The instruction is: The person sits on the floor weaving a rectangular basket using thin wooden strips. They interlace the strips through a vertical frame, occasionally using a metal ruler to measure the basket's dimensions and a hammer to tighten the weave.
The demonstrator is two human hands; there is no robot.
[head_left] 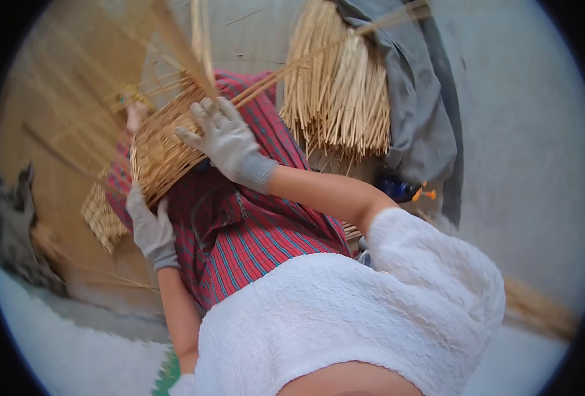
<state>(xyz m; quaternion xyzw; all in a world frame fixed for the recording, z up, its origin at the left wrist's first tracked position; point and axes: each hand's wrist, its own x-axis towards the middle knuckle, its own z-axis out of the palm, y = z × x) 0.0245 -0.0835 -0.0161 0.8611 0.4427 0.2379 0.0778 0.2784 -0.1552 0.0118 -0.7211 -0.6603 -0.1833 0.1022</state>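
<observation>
A partly woven tan basket [160, 135] rests on red plaid cloth [253, 244] over my lap, with long strips [187, 49] fanning out from its far side, some blurred. My left hand [148, 224], in a pale glove, grips the basket's near-left edge. My right hand [223, 135], gloved too, lies across the upper right of the weave, its fingers stretched and apart, their tips touching the upright strips.
A thick bundle of straw-coloured sticks [335, 99] lies ahead right beside grey cloth [418, 99]. A dark blue object with orange parts [394, 188] sits below it. At left are another woven piece [101, 218] and dark cloth [12, 237]. A bare foot [136, 115] shows beyond the basket.
</observation>
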